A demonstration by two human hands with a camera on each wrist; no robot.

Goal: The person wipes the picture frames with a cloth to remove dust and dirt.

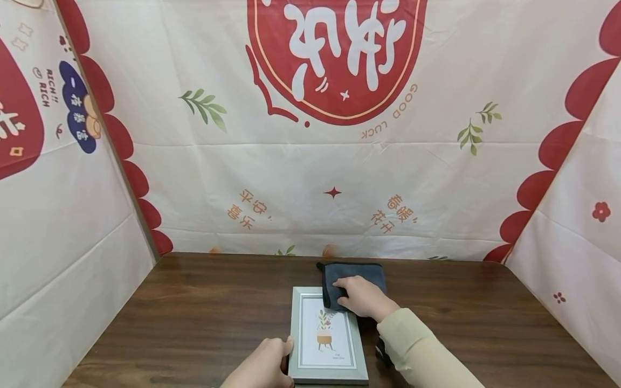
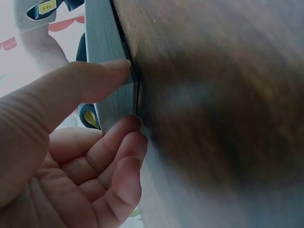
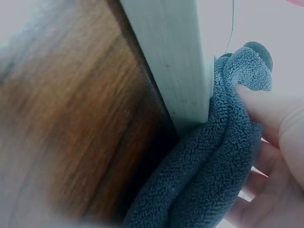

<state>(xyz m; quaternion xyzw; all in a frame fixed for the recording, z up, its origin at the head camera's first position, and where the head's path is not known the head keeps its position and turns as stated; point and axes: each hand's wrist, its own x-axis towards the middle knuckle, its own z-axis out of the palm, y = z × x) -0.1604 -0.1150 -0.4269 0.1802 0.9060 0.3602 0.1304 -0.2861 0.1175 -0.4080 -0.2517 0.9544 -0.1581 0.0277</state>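
A pale green picture frame [image 1: 363, 360] lies face up on the brown table, showing a print of a potted plant. At its lower left edge is my left hand [image 1: 264, 364], holding the frame; in the left wrist view the thumb lies along the frame's side [image 2: 102, 45] and the curled fingers touch near its corner. My right hand [image 1: 365, 297] grips a folded dark grey-blue cloth [image 1: 368, 270] over the frame's upper right corner. In the right wrist view the thumb presses into the cloth [image 3: 199, 171], which hangs over the frame's edge [image 3: 173, 57].
The wooden table [image 1: 218, 307] extends to both sides of the frame. A white printed fabric [image 1: 271, 167] hangs behind and along both sides. Something small and black [image 1: 382, 351] shows by the right sleeve [image 1: 412, 339].
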